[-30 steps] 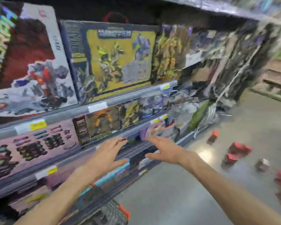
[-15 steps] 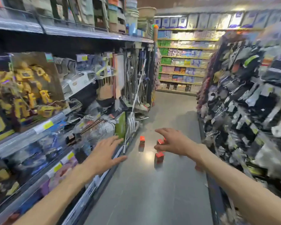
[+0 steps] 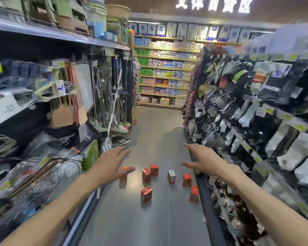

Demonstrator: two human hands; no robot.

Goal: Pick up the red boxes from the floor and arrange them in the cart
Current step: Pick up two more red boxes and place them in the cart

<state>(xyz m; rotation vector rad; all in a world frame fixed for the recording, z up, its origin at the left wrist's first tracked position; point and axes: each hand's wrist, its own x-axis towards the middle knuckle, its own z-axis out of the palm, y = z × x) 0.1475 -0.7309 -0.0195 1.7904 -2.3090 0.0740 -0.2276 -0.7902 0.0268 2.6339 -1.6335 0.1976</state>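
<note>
Both arms reach forward over the aisle floor [image 3: 155, 224], bare to the elbow. The left hand [image 3: 112, 164] is spread flat, palm down, fingers splayed and thumb out, holding nothing. The right hand [image 3: 201, 160] is spread the same way, empty as well.

The red boxes [image 3: 146, 194] stand scattered on the grey floor beyond the hands, all upright. One sits nearest in the middle of the aisle; two stand close together farther off, one is half hidden behind the left thumb, and two more stand at the right against the foot of the right-hand rack [image 3: 256, 110]. A box showing a pale side [image 3: 171, 176] stands between the groups.

Shelving [image 3: 43, 96] with hanging goods lines the left, and stocked shelves [image 3: 164, 71] close the far end. The view is blurred at its edges.
</note>
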